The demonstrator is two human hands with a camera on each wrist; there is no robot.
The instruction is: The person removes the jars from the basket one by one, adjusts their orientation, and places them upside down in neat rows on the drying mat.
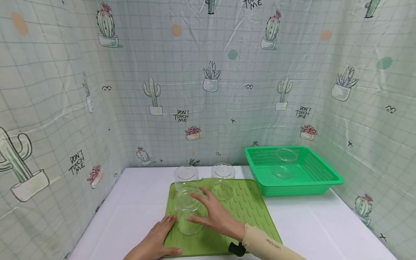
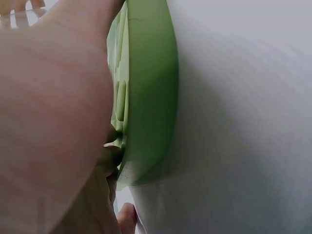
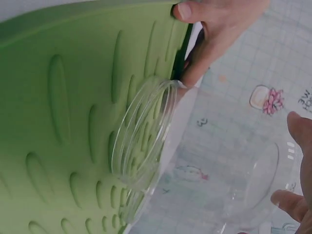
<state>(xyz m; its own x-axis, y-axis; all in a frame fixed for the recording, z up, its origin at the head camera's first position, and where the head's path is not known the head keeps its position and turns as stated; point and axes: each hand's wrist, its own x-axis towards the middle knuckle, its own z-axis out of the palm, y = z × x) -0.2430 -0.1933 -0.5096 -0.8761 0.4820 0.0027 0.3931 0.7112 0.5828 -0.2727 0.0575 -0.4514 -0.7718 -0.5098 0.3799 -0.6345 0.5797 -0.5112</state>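
Note:
A clear cup (image 1: pixel 189 225) stands upside down on the green ridged mat (image 1: pixel 247 216), near its left edge. My right hand (image 1: pixel 216 216) is beside this cup with fingers and thumb spread apart around its upper part. In the right wrist view, the fingertips (image 3: pixel 282 197) are close to the base of the cup (image 3: pixel 219 161); contact is hard to tell through the clear wall. My left hand (image 1: pixel 157 236) lies flat with its fingers on the mat's left edge. Two more clear cups, one at the back left (image 1: pixel 186 173) and another to its right (image 1: pixel 222 180), stand on the mat.
A green basket (image 1: pixel 299 189) at the back right holds another clear cup (image 1: pixel 284 164). A white cloth (image 1: pixel 120 206) covers the table. Cactus-print curtains (image 1: pixel 208 126) enclose the back and both sides. A black strap-like item (image 1: pixel 237 249) is at my right wrist.

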